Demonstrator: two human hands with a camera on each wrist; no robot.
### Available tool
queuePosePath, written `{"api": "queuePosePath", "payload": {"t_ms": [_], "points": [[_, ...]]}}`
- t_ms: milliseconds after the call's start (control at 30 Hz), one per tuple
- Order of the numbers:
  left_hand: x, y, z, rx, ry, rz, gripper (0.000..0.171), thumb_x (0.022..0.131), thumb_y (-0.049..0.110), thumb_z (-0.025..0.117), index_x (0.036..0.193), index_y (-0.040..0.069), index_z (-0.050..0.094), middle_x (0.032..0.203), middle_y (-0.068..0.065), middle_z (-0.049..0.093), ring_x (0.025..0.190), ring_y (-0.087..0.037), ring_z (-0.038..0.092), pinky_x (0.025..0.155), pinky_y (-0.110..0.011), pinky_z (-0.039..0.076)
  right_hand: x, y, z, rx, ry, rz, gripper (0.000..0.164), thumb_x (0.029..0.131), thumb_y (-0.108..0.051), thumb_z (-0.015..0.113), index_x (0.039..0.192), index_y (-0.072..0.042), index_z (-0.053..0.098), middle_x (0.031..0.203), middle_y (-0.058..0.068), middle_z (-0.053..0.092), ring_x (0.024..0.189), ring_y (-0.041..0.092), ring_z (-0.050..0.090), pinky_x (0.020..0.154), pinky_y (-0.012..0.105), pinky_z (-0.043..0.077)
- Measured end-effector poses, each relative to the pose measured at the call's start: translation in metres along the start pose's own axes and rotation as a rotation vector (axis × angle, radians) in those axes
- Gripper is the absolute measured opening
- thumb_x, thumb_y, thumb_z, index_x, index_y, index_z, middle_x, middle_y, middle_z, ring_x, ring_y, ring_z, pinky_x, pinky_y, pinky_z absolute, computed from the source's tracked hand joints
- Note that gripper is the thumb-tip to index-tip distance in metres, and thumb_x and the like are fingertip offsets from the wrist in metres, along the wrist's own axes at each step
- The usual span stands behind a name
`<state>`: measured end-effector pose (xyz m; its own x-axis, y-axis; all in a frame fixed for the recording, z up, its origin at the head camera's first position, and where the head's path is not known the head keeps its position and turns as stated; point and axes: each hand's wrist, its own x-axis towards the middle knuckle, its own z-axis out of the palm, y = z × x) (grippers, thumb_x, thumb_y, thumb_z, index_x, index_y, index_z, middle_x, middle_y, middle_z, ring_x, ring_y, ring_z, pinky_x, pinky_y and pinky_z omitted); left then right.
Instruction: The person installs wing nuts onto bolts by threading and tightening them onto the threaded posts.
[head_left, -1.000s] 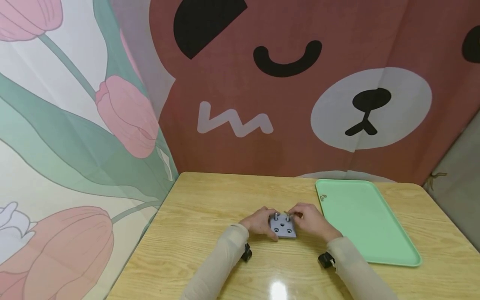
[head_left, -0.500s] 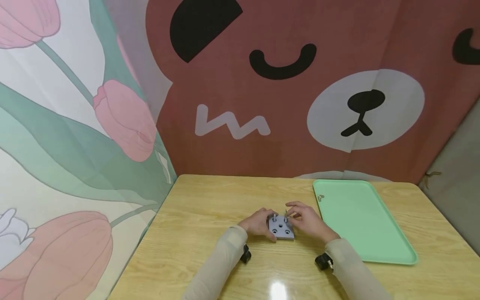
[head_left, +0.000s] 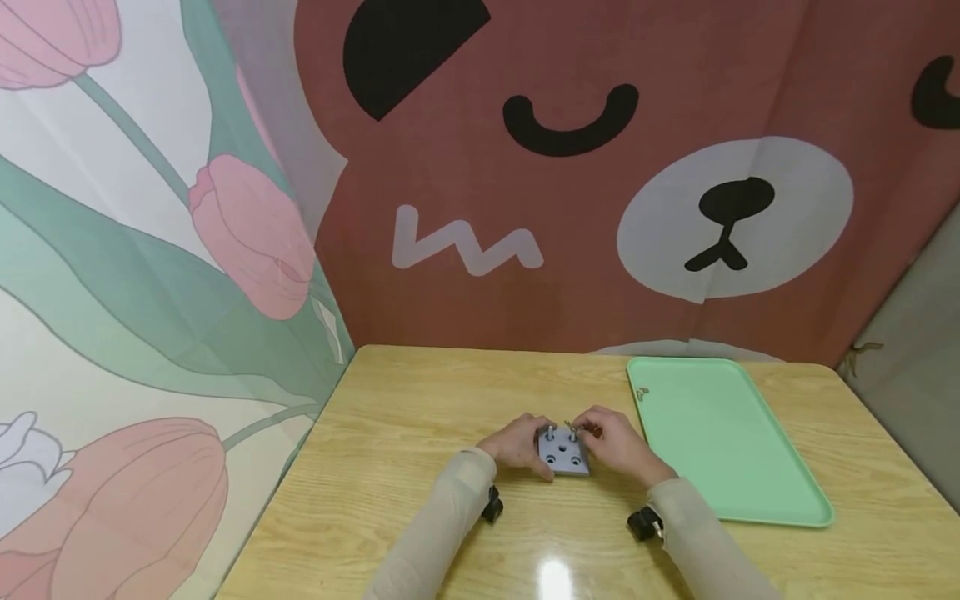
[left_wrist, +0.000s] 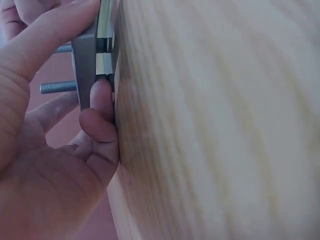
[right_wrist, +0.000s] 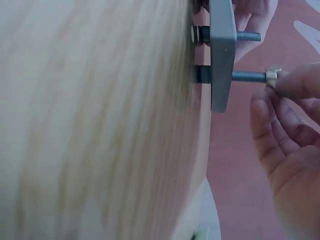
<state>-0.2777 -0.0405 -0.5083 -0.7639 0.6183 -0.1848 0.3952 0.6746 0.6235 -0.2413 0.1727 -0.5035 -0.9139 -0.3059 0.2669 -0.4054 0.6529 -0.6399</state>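
A grey metal plate [head_left: 564, 467] lies just above the table, with several holes in its face. Two threaded bolts rise from its far side; in the right wrist view, the near bolt [right_wrist: 249, 76] and a second bolt [right_wrist: 249, 36] stick out, their dark heads below. My left hand [head_left: 517, 443] grips the plate's left edge, fingers curled underneath in the left wrist view. On the tip of the right bolt sits a small brass-coloured wing nut [right_wrist: 272, 76]. My right hand [head_left: 618, 446] pinches it between index finger and thumb.
To the right on the wooden table [head_left: 420, 392] lies a light green tray [head_left: 727, 442], with a small print at its left edge. A cloth with a bear picture [head_left: 465, 317] hangs behind the table, and a tulip cloth on the left.
The right index finger was lifted off half a second ago and is now curled down again at the wing nut. The left hand keeps its grip on the plate.
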Motion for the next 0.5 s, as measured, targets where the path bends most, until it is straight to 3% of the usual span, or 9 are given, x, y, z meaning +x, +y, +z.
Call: {"api": "queuePosePath", "payload": {"t_ms": [133, 400, 500], "points": [[0.0009, -0.0009, 0.0011, -0.018, -0.010, -0.009, 0.078, 0.063, 0.028, 0.090, 0.130, 0.017, 0.053, 0.103, 0.005, 0.046, 0.085, -0.008, 0.045, 0.077, -0.024, 0.039, -0.0017, -0.0004, -0.0016, -0.001, -0.017, 0.005, 0.021, 0.089, 0.002, 0.058, 0.101, -0.009, 0.071, 0.092, -0.003, 0.063, 0.083, 0.011, 0.058, 0.071, 0.030, 0.048], [0.0029, -0.0002, -0.0028, 0.015, -0.011, -0.009, 0.080, 0.064, 0.033, 0.088, 0.133, 0.017, 0.051, 0.108, 0.005, 0.047, 0.087, -0.008, 0.045, 0.079, -0.024, 0.039, 0.0054, -0.0017, -0.0047, -0.006, -0.037, -0.004, 0.007, 0.089, -0.009, 0.066, 0.089, -0.013, 0.071, 0.104, 0.003, 0.059, 0.084, 0.013, 0.059, 0.070, 0.029, 0.049], [0.0024, -0.0003, -0.0019, -0.003, -0.012, -0.023, 0.079, 0.064, 0.031, 0.089, 0.132, 0.017, 0.052, 0.107, 0.005, 0.047, 0.087, -0.008, 0.045, 0.079, -0.024, 0.039, 0.0080, -0.0018, -0.0030, -0.004, -0.053, 0.011, 0.003, 0.089, -0.013, 0.067, 0.088, -0.012, 0.069, 0.101, 0.001, 0.061, 0.084, 0.011, 0.060, 0.071, 0.029, 0.050]]}}
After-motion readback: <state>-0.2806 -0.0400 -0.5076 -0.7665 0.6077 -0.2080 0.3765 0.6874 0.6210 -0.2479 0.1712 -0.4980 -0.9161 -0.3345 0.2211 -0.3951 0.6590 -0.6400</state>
